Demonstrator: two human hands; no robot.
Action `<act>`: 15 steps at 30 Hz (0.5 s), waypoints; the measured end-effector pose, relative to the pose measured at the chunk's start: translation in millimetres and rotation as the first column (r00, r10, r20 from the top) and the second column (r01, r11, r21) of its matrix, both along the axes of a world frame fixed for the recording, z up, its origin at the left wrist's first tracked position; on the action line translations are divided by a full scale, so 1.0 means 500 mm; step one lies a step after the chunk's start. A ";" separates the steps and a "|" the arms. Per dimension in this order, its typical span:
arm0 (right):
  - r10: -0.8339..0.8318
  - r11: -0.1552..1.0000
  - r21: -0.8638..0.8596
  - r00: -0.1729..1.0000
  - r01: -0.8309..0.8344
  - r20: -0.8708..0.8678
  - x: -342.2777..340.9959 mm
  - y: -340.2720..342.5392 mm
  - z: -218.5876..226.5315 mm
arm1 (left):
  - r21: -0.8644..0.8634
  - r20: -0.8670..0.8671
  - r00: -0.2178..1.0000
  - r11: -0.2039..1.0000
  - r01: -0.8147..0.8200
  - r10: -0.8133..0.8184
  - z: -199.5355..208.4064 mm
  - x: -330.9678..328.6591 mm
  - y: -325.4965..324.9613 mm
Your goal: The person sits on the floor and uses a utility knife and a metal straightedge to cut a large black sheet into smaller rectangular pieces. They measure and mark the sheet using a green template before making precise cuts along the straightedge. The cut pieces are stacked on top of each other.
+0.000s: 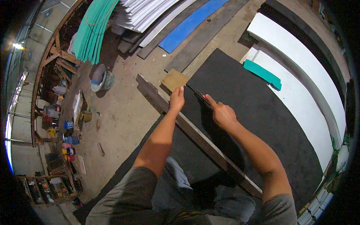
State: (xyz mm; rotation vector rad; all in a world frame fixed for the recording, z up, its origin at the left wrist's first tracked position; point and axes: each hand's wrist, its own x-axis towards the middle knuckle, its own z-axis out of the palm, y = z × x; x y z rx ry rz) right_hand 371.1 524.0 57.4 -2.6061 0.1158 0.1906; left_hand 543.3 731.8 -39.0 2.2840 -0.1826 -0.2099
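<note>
Stained floor (123, 112) beside your black sheet (247, 90); bucket-like container (108, 80), contents unclear. Your right hand (224, 113) clasps slim tool (204, 96); left hand (177, 99) at bar (215, 150), can't tell grip.

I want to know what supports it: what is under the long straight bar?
Black sheet shows along much of the right side of the long bar, and floor left of its far end. Directly beneath, everything is covered.
</note>
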 end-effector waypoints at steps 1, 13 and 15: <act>0.014 1.000 0.006 1.000 -0.014 0.021 0.009 0.003 -0.005 | -0.004 0.003 1.000 1.000 0.009 -0.009 0.004 0.000 -0.002; 0.067 0.997 -0.024 0.982 -0.072 -0.178 0.039 0.011 0.016 | 0.074 0.083 0.996 0.997 0.013 -0.019 0.001 -0.003 -0.005; 0.084 0.995 -0.039 0.973 -0.094 -0.215 0.014 -0.004 0.015 | 0.092 0.123 0.992 0.996 0.015 -0.027 0.009 -0.006 0.001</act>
